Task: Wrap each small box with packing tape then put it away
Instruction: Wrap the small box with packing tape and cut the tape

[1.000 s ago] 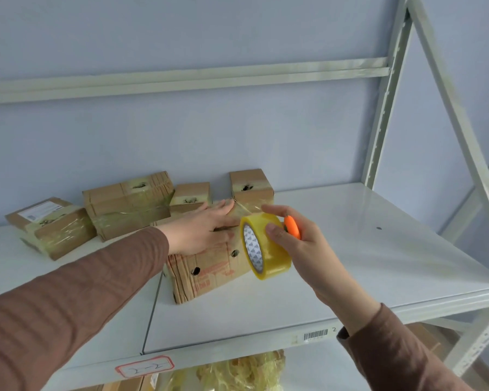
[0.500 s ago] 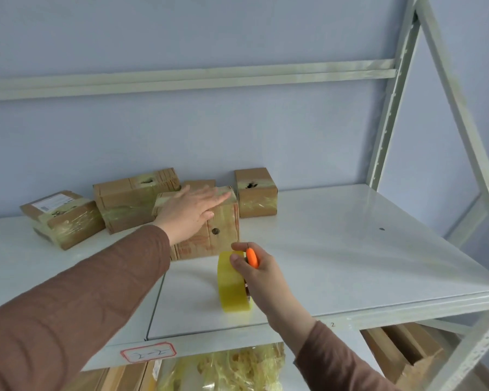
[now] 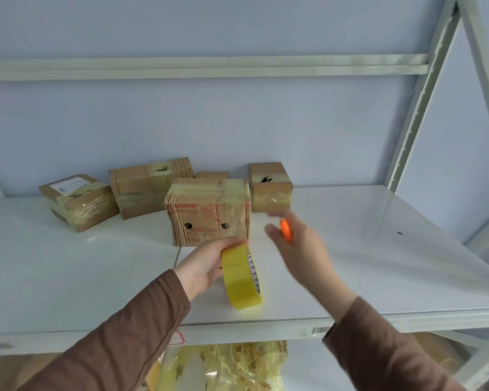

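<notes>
Tape roll (image 3: 242, 277), yellow, stands on edge at lower centre of the frame on the white shelf (image 3: 378, 263), gripped by the left hand (image 3: 206, 266). Right hand (image 3: 297, 244), blurred, clasps an orange object (image 3: 286, 231). Taped box (image 3: 208, 211) sits just behind; four more boxes line the back.

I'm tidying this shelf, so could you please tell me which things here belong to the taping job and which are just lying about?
Job: tape roll in left hand; orange cutter in right hand; taped boxes.
Lying about: bag of yellow scraps below the shelf.
</notes>
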